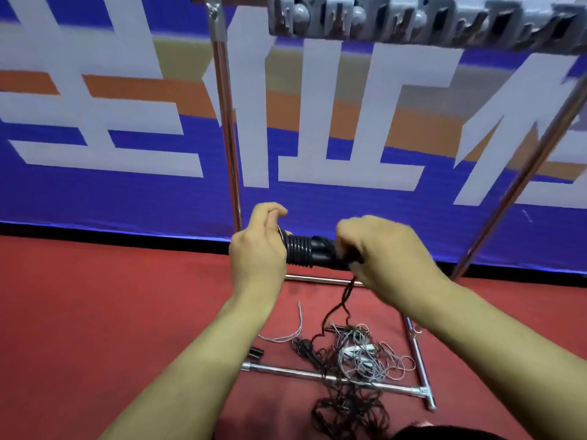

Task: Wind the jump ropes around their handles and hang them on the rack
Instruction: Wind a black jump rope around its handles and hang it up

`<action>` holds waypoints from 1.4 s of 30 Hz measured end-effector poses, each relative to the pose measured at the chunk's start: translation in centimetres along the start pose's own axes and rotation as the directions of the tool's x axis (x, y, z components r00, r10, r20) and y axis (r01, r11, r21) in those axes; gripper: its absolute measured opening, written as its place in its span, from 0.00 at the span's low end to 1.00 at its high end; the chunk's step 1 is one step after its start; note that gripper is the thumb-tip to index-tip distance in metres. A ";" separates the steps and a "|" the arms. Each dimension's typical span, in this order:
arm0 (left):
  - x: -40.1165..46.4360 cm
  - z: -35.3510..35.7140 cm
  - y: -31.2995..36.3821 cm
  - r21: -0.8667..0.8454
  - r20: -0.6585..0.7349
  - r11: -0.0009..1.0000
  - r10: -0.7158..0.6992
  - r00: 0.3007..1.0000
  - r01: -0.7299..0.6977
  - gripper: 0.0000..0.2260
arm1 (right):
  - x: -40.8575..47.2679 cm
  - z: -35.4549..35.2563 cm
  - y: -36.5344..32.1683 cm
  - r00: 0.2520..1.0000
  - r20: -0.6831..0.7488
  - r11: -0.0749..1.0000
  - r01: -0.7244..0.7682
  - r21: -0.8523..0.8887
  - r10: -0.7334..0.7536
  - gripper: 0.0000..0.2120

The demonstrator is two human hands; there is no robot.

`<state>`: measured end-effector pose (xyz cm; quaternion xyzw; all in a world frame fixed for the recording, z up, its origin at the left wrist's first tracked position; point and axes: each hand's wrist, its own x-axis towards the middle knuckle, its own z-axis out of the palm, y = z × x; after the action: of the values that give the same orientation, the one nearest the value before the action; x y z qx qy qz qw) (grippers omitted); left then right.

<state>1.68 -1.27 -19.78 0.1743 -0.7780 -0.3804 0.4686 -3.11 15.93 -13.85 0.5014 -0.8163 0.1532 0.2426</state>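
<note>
Both hands are raised in front of the rack, holding a pair of black jump rope handles (317,250) level between them. The left hand (259,246) grips the left end of the handles, its fingers curled over the top and the thumb side toward the camera. The right hand (386,252) is closed around the right end, pinching the black rope (344,300) where it leaves the handles. A tight band of black coils (298,250) already sits around the handles just beside the left hand. From under the right hand the loose black rope drops straight down to the red floor (95,312).

There it joins a tangled heap: the rest of the black rope lies mixed with a thin grey-white rope (359,354), and what looks like a pale handle shows inside the tangle. Another small black handle (255,352) lies on the floor just to the left of the heap, near the end of the rack's front foot bar (317,374).

The rack (227,128) is a chrome frame with two uprights and foot bars resting on the floor. Its top rail (413,20) carries a row of grey hooks, blurred at the upper edge of the view. Behind the rack stands a blue banner (95,192) with large white characters and orange bands, meeting the floor along its far edge.
</note>
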 end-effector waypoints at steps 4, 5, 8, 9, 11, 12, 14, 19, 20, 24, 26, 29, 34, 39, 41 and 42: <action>0.4 1.3 -1.6 -0.120 -0.125 0.980 -0.175 0.976 0.161 0.10 | -4.9 6.2 -3.5 0.985 0.043 0.980 -0.169 0.104 0.165 0.18; 0.3 1.5 -2.0 -0.133 -0.127 0.973 -0.204 0.971 0.188 0.11 | -5.8 7.2 -3.7 0.967 0.054 0.939 -0.256 0.231 0.251 0.16; -0.4 1.9 -3.4 -0.183 -0.097 0.941 -0.304 0.948 0.283 0.11 | -7.0 9.9 -3.8 0.870 0.140 0.663 -0.455 0.595 0.472 0.11; -0.7 2.2 -3.8 -0.193 -0.084 0.928 -0.338 0.937 0.318 0.11 | -7.1 11.0 -3.8 0.829 0.197 0.550 -0.506 0.664 0.524 0.14; -1.5 2.8 -4.4 -0.203 -0.056 0.908 -0.385 0.921 0.367 0.12 | -7.5 13.6 -3.7 0.722 0.352 0.321 -0.616 0.719 0.596 0.17; -2.0 3.1 -4.6 -0.195 -0.041 0.909 -0.384 0.922 0.370 0.11 | -7.8 14.5 -3.6 0.658 0.419 0.225 -0.666 0.711 0.626 0.17; -3.1 3.3 -5.0 -0.175 -0.010 0.918 -0.364 0.931 0.357 0.11 | -8.9 15.4 -3.1 0.621 0.433 0.214 -0.700 0.681 0.654 0.11; -4.3 4.2 -6.9 -0.169 -0.018 0.882 -0.450 0.893 0.441 0.12 | -12.1 16.8 -1.5 0.870 0.267 0.656 -0.489 0.575 0.414 0.14; -4.5 4.5 -7.7 -0.162 -0.018 0.888 -0.439 0.899 0.430 0.12 | -12.2 17.5 -1.1 0.875 0.300 0.673 -0.484 0.559 0.381 0.14; -6.1 5.2 -10.1 -0.090 0.066 0.926 -0.362 0.930 0.367 0.12 | -13.4 20.1 0.4 0.883 0.379 0.753 -0.446 0.484 0.279 0.12; -7.0 5.6 -10.4 -0.102 0.132 0.922 -0.360 0.923 0.374 0.13 | -13.8 20.5 0.8 0.881 0.392 0.782 -0.434 0.446 0.266 0.09; -7.9 5.9 -10.3 -0.112 0.293 0.911 -0.351 0.889 0.396 0.14 | -14.5 22.2 2.1 0.829 0.465 0.793 -0.495 0.355 0.310 0.08; -8.5 5.5 -11.1 -0.132 0.494 0.915 -0.273 0.825 0.382 0.14 | -12.4 21.2 4.2 0.786 0.399 0.626 -0.617 0.476 0.472 0.10; -8.1 5.2 -11.5 -0.099 0.542 0.957 -0.178 0.821 0.273 0.11 | -10.7 17.9 4.9 0.885 0.168 0.717 -0.453 0.530 0.435 0.14; -8.3 5.1 -12.1 -0.028 0.569 0.981 -0.144 0.809 0.194 0.10 | -11.0 17.6 5.2 0.899 0.186 0.776 -0.436 0.456 0.396 0.12; -8.4 5.2 -12.4 0.023 0.575 0.987 -0.142 0.806 0.158 0.10 | -11.2 17.4 5.3 0.908 0.213 0.800 -0.419 0.430 0.361 0.12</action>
<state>0.35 -1.84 -35.55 0.1063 -0.8616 -0.4614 0.1831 -7.81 18.07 -34.55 0.3738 -0.8539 0.3610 0.0285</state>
